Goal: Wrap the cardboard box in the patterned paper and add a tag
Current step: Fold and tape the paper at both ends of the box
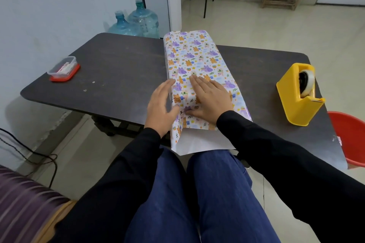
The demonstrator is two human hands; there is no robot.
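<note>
The patterned paper (194, 55), white with purple and orange animals, is folded over the cardboard box on the dark table (118, 65); the box itself is hidden under it. The paper's near end hangs past the table edge and shows its white underside (197, 142). My left hand (161, 104) presses flat against the left side of the wrapped box, fingers straight. My right hand (210, 98) lies flat on top of the paper, fingers straight and pointing away from me.
A yellow tape dispenser (296, 94) stands at the table's right. A small clear container on a red lid (64, 69) sits at the left. A red tub (351, 136) is at the right edge; water bottles (138, 21) stand behind the table.
</note>
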